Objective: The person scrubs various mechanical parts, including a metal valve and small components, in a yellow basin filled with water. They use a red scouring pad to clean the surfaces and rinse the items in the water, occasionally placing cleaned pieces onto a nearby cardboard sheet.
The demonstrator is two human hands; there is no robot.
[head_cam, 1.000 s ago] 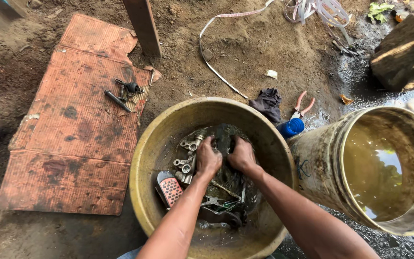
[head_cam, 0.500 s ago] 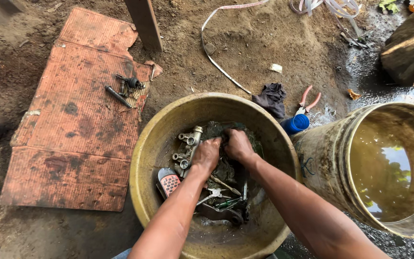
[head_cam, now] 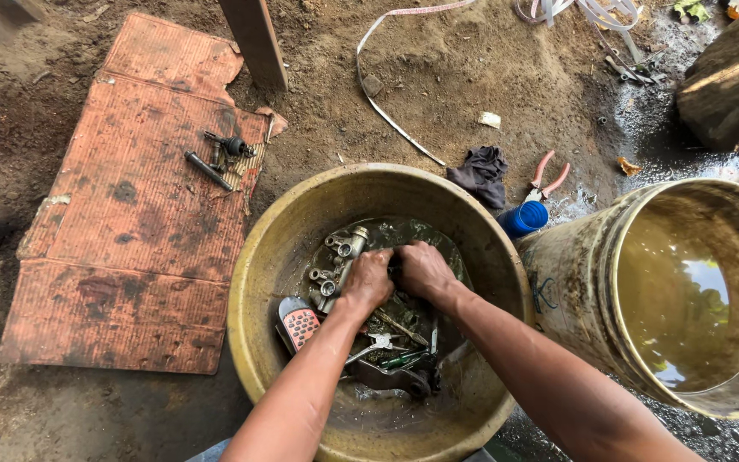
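Metal engine parts [head_cam: 339,261] lie in murky liquid at the bottom of a round yellow basin [head_cam: 275,231] directly below you, on the dirt ground. Your left hand [head_cam: 368,281] and your right hand [head_cam: 422,269] meet at the middle of the basin, both curled shut into fists side by side and touching. What they clamp is hidden under the knuckles, so you cannot tell the exact piece, only that both press down among the parts. A silvery part with round openings sits just left of your left hand. A red-and-white brush [head_cam: 299,325] rests against the basin's inner wall beside your left forearm. Dark wrenches and tools [head_cam: 391,370] lie crossed in the liquid between your forearms.

Outward from the basin, a large bucket [head_cam: 575,282] of brownish water stands to the right, touching or nearly touching the basin's rim. A blue cap-shaped container [head_cam: 523,218] sits in the gap behind the two, with red-handled pliers [head_cam: 547,175] and a dark rag [head_cam: 481,174] just beyond it. A stained reddish cardboard sheet [head_cam: 130,248] covers the ground to the left, holding a few small dark bolts and fittings [head_cam: 220,156]. A white strap [head_cam: 391,64] curls across the dirt farther back.
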